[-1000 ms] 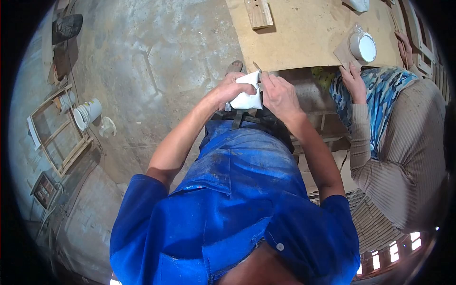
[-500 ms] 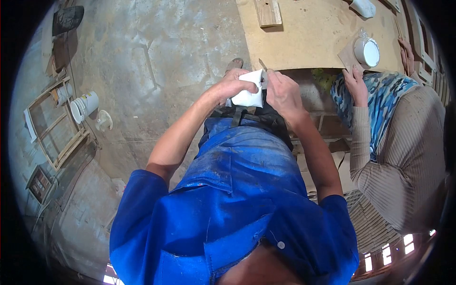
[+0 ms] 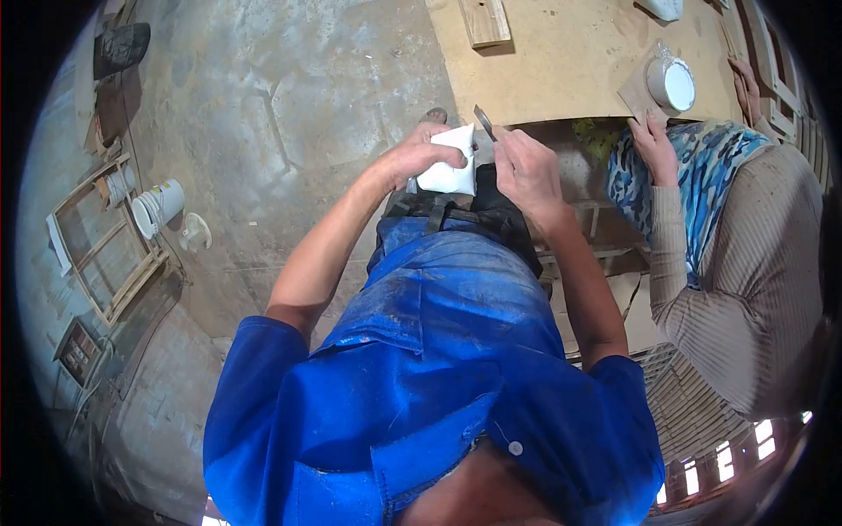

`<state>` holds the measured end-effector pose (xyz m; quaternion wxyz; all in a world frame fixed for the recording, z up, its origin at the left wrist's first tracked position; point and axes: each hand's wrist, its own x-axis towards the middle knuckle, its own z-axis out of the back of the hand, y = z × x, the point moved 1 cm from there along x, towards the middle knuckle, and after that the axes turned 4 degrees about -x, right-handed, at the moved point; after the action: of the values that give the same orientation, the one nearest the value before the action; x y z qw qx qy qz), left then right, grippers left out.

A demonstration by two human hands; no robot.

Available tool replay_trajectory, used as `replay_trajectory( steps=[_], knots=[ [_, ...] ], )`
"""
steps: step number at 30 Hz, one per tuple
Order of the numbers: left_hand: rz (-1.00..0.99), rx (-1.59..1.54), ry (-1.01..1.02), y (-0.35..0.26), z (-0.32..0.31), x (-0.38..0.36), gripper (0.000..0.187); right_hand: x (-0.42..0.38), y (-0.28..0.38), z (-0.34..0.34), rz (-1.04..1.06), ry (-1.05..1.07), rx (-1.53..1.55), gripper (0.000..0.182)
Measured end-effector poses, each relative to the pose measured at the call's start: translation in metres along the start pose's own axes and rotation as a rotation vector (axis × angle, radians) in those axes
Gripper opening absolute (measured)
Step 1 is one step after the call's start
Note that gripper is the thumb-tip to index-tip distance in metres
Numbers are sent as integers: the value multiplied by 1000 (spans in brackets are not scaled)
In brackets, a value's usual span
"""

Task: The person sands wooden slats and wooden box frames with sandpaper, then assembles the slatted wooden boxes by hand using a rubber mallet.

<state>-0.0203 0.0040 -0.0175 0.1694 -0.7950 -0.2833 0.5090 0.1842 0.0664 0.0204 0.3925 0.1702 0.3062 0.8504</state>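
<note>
A small white plastic packet [image 3: 451, 167], plump and with pointed corners, is gripped in my left hand [image 3: 417, 158], thumb across its front. My right hand [image 3: 528, 174] is closed around a knife [image 3: 483, 121], whose dark narrow blade sticks out up and to the left past the fingers. A short gap separates the knife from the packet. Both hands are in front of my waist, by the near edge of the tan work table [image 3: 561, 79]. The knife's handle is mostly hidden in my fist.
At right, another person's hand [image 3: 653, 149] is by a white tub [image 3: 674, 85] on the table. A wooden block [image 3: 485, 24] lies at the table's far side. On the floor at left are a white bucket [image 3: 158, 208] and a wooden frame [image 3: 110, 232].
My right hand with the knife has drawn away from the packet to the right, and more of the blade shows. My left hand still holds the packet. The view has shifted slightly.
</note>
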Motion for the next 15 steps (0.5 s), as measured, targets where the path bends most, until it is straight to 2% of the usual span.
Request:
replay_trajectory(
  steps=[9, 15],
  knots=[
    [2, 7, -34, -17, -5, -8, 48, 11, 2, -7, 44, -25, 10, 22],
    [20, 47, -49, -19, 0, -5, 48, 19, 6, -5, 14, 30, 41, 23]
  ],
)
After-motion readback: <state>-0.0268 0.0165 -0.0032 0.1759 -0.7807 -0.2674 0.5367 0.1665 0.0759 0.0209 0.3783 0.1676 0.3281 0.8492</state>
